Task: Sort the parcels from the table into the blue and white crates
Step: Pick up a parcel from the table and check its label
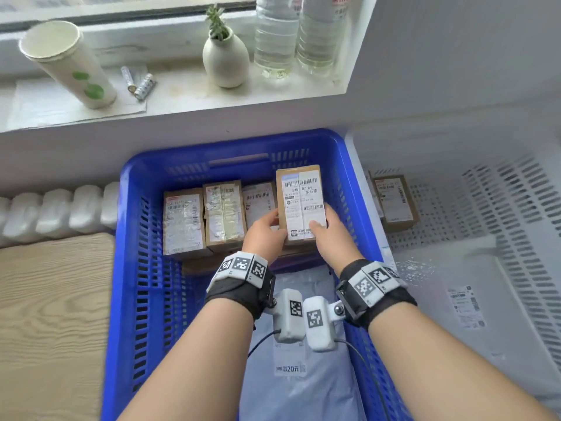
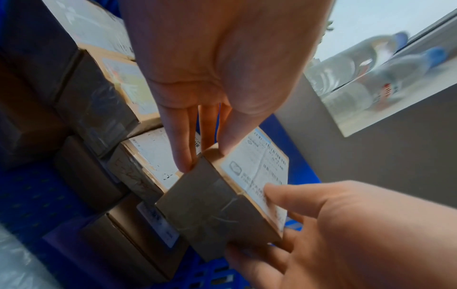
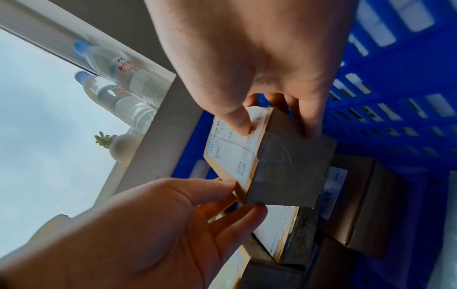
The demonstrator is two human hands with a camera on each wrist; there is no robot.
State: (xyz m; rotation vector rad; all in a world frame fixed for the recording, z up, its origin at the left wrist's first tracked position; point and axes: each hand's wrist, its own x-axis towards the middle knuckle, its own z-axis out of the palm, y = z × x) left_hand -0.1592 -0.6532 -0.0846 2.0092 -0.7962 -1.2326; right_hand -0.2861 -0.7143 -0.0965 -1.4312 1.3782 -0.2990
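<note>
Both of my hands hold one small cardboard parcel (image 1: 302, 205) with a white shipping label, tilted up over the far right part of the blue crate (image 1: 230, 141). My left hand (image 1: 267, 226) pinches its left edge, thumb on top, fingers down the side. My right hand (image 1: 329, 233) grips its right edge with the thumb on the label. The wrist views show the same parcel (image 2: 210, 211) (image 3: 291, 168) above the row of boxes. Three labelled boxes (image 1: 224, 214) lie side by side at the crate's far end. The white crate (image 1: 516, 208) stands to the right.
A grey poly bag (image 1: 297, 375) lies in the near part of the blue crate. The white crate holds a cardboard box (image 1: 394, 202) and a pale mailer (image 1: 455, 299). A wooden table (image 1: 51, 314) is at left. On the windowsill stand a paper cup (image 1: 66, 62), vase (image 1: 226, 56) and bottles (image 1: 297, 34).
</note>
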